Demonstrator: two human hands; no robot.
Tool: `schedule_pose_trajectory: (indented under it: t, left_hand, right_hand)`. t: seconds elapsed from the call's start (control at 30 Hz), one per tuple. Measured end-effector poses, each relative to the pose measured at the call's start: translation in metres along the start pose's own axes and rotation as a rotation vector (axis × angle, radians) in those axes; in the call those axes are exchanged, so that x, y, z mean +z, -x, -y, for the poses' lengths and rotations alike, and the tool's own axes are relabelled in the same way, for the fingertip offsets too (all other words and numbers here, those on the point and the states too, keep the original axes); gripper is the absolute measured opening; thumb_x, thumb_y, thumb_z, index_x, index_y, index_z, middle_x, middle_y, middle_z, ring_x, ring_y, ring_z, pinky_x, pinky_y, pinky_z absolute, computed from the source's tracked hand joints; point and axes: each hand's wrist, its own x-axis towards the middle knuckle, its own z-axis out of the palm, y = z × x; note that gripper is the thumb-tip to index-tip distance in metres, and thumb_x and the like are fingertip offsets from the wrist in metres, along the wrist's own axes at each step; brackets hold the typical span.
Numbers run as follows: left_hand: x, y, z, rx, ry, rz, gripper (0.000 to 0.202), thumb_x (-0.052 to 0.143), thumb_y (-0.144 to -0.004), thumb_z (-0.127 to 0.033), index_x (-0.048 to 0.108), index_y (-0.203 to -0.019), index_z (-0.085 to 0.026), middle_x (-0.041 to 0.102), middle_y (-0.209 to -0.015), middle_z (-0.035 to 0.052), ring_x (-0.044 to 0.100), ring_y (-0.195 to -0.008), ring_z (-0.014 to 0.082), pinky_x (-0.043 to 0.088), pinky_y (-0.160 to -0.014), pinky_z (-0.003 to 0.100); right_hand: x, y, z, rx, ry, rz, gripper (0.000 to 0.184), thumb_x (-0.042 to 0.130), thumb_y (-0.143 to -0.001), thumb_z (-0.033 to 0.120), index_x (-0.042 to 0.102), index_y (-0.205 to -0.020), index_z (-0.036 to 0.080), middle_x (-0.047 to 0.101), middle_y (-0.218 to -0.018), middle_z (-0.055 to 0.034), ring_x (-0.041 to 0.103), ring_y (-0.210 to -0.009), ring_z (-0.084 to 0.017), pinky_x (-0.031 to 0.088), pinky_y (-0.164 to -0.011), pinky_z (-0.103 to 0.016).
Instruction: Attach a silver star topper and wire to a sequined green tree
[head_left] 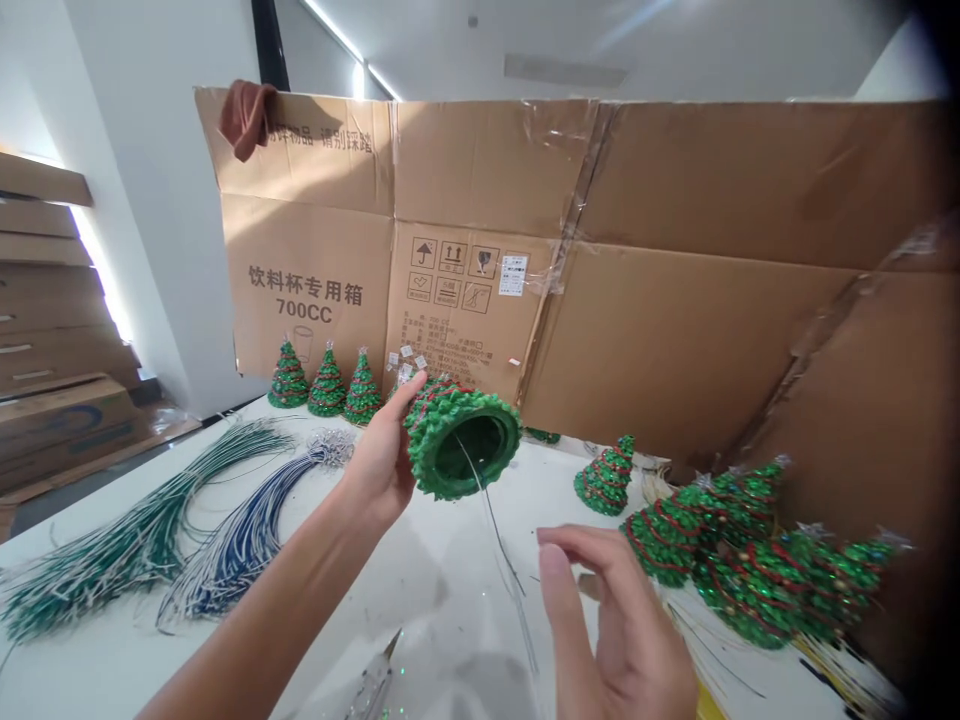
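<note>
A hollow green tinsel cone tree is held up over the white work table, its side gripped by the bare left hand with the fingers clamped round it. The right hand is kept open, nothing pinched, just beside a thin dark wire trailing from the cone's opening. If that wire gets tugged too hard, the tinsel could be pulled out of shape. Pointed metal scissor blades lie below, so a slipped wrist could get nicked. Snagging on the green wire bundle looks like a risk too.
</note>
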Motion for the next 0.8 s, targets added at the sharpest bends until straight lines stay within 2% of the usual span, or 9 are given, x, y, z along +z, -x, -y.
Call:
schedule_pose_trajectory:
  t: [0.07,0.13,0.27,0.4,0.5,0.63,0.73,0.8]
  left_hand:
    - [0.001,0.0,0.001,-0.011,0.028,-0.016,0.026,0.074,-0.099,-0.042,0.079,-0.1,-0.016,0.082,-0.082,0.0028,0.078,-0.066,0.0175,0.064,-0.065,0.027]
    - [0.001,-0.001,0.001,-0.018,0.045,-0.038,0.026,0.074,-0.098,-0.042,0.078,-0.095,-0.016,0.082,-0.082,0.0024,0.077,-0.066,0.0171,0.064,-0.066,0.027]
    - [-0.003,-0.006,-0.001,0.031,0.041,-0.031,0.028,0.078,-0.095,-0.043,0.077,-0.093,-0.015,0.077,-0.074,0.0012,0.069,-0.057,0.0143,0.057,-0.059,0.025]
    - [-0.006,-0.006,0.0,0.199,-0.049,-0.076,0.034,0.088,-0.087,-0.047,0.074,-0.098,-0.018,0.072,-0.079,-0.0023,0.063,-0.06,0.0105,0.048,-0.055,0.021]
    - [-0.005,-0.002,0.004,0.344,-0.162,-0.091,0.037,0.09,-0.086,-0.049,0.073,-0.107,-0.023,0.074,-0.098,-0.0011,0.068,-0.082,0.0124,0.05,-0.065,0.02]
    - [-0.002,0.002,0.012,0.486,-0.272,-0.01,0.037,0.085,-0.093,-0.049,0.068,-0.116,-0.025,0.074,-0.113,0.0023,0.069,-0.105,0.0182,0.054,-0.086,0.025]
    - [0.0,0.004,0.018,0.565,-0.341,0.056,0.035,0.081,-0.097,-0.047,0.064,-0.118,-0.025,0.071,-0.111,0.0027,0.067,-0.106,0.0197,0.053,-0.093,0.03]
    - [0.0,0.005,0.021,0.582,-0.353,0.077,0.037,0.079,-0.098,-0.047,0.061,-0.121,-0.026,0.069,-0.112,0.003,0.065,-0.105,0.0202,0.053,-0.095,0.033]
  right_hand:
    - [0.009,-0.021,0.017,-0.217,0.028,0.083,0.016,0.064,-0.103,0.014,0.075,-0.106,0.025,0.076,-0.097,-0.0009,0.071,-0.087,-0.016,0.055,-0.078,-0.027]
    - [0.023,-0.033,0.027,-0.349,0.087,0.138,0.021,0.063,-0.102,0.009,0.074,-0.116,0.02,0.077,-0.102,-0.0018,0.07,-0.078,-0.011,0.056,-0.072,-0.023]
    - [0.053,-0.045,0.025,-0.418,0.296,0.125,0.019,0.061,-0.106,0.016,0.077,-0.116,0.015,0.079,-0.099,-0.0044,0.064,-0.059,-0.013,0.048,-0.057,-0.03]
    - [0.072,-0.051,0.008,-0.4,0.391,0.135,0.022,0.056,-0.102,0.018,0.078,-0.098,0.017,0.075,-0.083,-0.0042,0.056,-0.048,-0.016,0.038,-0.051,-0.035]
    - [0.077,-0.051,-0.007,-0.351,0.305,0.074,0.025,0.053,-0.094,0.014,0.078,-0.091,0.016,0.077,-0.079,-0.0072,0.059,-0.052,-0.019,0.041,-0.054,-0.034]
    - [0.075,-0.045,-0.02,-0.234,0.229,0.097,0.021,0.055,-0.086,0.011,0.071,-0.075,0.02,0.073,-0.066,-0.0044,0.06,-0.053,-0.019,0.045,-0.053,-0.029]
    - [0.072,-0.039,-0.023,0.048,0.095,0.189,0.018,0.057,-0.088,0.02,0.074,-0.081,0.02,0.074,-0.069,-0.0028,0.063,-0.058,-0.02,0.049,-0.055,-0.027]
    - [0.072,-0.035,-0.024,0.271,-0.049,0.253,0.023,0.058,-0.086,0.027,0.079,-0.091,0.019,0.078,-0.077,-0.0047,0.069,-0.072,-0.024,0.054,-0.065,-0.028]
